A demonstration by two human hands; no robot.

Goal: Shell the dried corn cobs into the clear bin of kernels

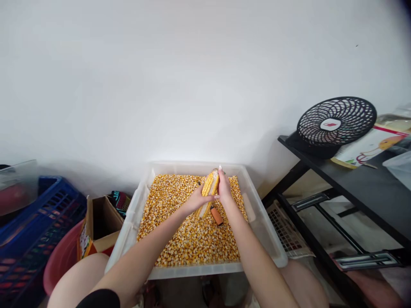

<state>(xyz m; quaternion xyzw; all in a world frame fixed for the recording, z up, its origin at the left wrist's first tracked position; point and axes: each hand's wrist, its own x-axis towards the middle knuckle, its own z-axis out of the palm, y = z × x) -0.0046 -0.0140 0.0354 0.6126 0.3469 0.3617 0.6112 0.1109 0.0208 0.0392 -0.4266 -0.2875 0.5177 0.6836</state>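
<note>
A yellow corn cob (209, 185) is held over a clear plastic bin (263, 231) filled with loose corn kernels (189, 239). My left hand (196, 200) wraps around the cob's lower part. My right hand (224, 188) grips the cob's upper side, fingers pressed against the kernels. An orange-handled tool (217, 215) pokes out below my right hand; whether the hand holds it or it lies on the kernels I cannot tell. Part of the cob's lower end looks stripped and pale.
A black table (353, 179) at right carries a black fan (335, 124) and papers (372, 147). At left stand a blue crate (35, 222), a red basin (62, 256) and an open cardboard box (101, 222). A white wall lies behind.
</note>
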